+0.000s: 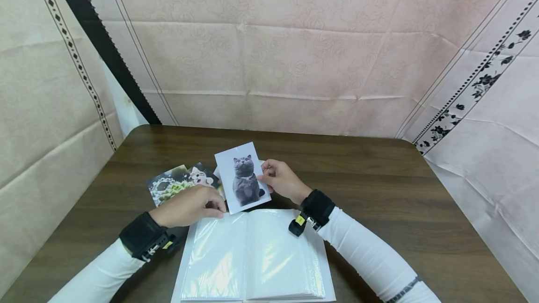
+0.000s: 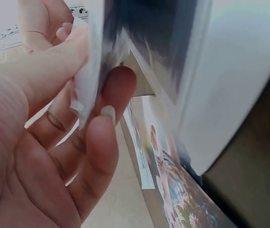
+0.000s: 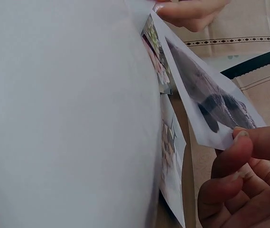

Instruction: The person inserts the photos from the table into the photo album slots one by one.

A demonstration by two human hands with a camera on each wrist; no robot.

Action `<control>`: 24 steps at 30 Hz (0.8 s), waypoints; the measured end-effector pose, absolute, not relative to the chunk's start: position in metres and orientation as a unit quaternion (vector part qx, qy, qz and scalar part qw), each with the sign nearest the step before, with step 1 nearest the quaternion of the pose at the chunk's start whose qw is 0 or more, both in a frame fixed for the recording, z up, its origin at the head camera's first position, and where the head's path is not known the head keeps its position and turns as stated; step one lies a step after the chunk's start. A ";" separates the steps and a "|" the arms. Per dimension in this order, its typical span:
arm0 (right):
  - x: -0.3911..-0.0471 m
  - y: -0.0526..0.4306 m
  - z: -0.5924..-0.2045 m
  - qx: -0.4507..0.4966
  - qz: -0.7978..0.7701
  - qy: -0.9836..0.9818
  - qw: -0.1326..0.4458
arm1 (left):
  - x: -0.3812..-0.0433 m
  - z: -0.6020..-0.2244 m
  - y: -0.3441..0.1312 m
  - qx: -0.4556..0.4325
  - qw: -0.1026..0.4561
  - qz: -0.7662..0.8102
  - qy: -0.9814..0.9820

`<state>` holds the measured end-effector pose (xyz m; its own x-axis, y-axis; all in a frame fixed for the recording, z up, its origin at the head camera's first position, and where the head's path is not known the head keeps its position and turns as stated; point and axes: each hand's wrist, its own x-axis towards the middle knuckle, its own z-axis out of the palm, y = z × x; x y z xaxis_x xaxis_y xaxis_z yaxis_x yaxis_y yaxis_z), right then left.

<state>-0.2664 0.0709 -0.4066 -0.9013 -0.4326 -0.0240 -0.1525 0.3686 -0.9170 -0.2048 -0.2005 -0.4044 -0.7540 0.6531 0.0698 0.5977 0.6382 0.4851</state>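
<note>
My right hand (image 1: 284, 181) pinches the right edge of a photo print of a grey cat (image 1: 245, 179) on a white ground. The print stands tilted at the top edge of an open photo album (image 1: 215, 256) with clear, glossy pockets. At the top of the album's left page is my left hand (image 1: 191, 205), close to the print's lower left corner. In the left wrist view, its thumb and fingers pinch the edge of a clear plastic pocket (image 2: 88, 71). The right wrist view shows the thumb and fingertips (image 3: 234, 152) on the print's corner.
Several loose photos (image 1: 166, 186) overlap on the brown wooden table (image 1: 379, 200) beyond the left hand, one with a white cat, another partly hidden behind the held print. Patterned cloth (image 1: 294, 60) hangs behind the table and at both sides.
</note>
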 end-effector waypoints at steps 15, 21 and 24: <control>-0.269 0.071 -0.406 -0.153 -0.540 0.816 0.137 | -0.205 -0.404 -0.200 0.347 0.068 0.256 0.900; -0.270 0.070 -0.405 -0.151 -0.544 0.813 0.146 | -0.203 -0.402 -0.201 0.332 0.059 0.231 0.913; -0.271 0.070 -0.407 -0.155 -0.544 0.811 0.152 | -0.204 -0.401 -0.203 0.330 0.059 0.225 0.915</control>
